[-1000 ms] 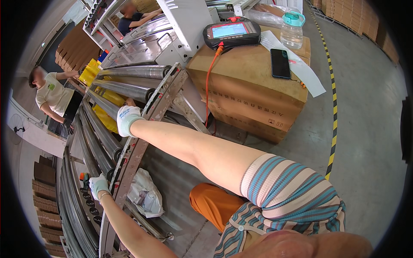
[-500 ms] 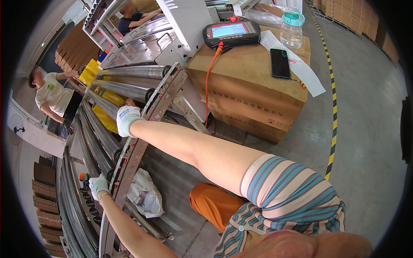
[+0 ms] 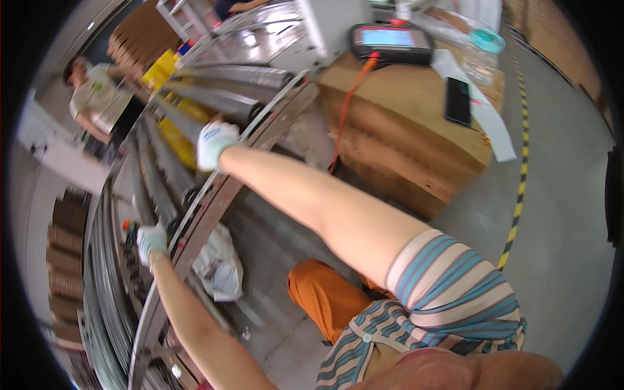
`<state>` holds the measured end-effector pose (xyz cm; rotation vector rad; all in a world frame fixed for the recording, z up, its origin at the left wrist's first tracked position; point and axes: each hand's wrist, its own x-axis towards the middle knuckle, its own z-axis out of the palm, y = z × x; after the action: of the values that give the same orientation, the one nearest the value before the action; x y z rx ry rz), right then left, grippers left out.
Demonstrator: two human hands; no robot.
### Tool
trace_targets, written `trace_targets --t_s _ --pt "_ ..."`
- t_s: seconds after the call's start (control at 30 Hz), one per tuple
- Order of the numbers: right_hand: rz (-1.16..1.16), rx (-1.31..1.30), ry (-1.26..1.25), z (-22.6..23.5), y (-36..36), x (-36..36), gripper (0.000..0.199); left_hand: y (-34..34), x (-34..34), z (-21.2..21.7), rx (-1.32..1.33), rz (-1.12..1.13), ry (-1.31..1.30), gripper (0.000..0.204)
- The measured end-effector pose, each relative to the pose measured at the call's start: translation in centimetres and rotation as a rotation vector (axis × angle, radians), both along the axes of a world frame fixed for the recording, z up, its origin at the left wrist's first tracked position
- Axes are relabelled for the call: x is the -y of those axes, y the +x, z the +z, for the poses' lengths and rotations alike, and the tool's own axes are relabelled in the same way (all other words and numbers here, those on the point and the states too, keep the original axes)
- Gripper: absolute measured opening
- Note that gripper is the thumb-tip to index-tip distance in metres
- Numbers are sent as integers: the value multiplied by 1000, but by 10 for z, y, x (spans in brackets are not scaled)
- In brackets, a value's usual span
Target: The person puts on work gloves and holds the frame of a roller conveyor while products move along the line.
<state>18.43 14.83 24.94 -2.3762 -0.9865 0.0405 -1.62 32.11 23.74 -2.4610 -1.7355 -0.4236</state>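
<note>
White knit gloves cover both my hands. My left hand [image 3: 153, 242] sits, partly curled, against the inner edge of the metal rail [image 3: 207, 218]; blur keeps me from telling whether it grips anything. Farther out, my right hand [image 3: 217, 144] bends over the same rail, fingers hidden, so its hold is unclear too. Steel rollers [image 3: 154, 181] run away from the rail just past my hands. I judge this step to be bracing or steadying at the frame; any next move calls for fingers clear of the roller ends. Beyond the rollers stands a co-worker [image 3: 97, 97].
</note>
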Motion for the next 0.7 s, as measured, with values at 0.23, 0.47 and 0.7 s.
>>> trace_targets --t_s 0.23,0.47,0.7 --pt "-37 -38 -2 -7 28 1 51 26 11 2 27 79 -101 61" --pt "-24 -67 -128 -9 7 -29 65 0 9 6 114 115 -125 59" --pt "-10 -71 -69 -4 26 -2 67 22 9 5 169 -20 -64 59"
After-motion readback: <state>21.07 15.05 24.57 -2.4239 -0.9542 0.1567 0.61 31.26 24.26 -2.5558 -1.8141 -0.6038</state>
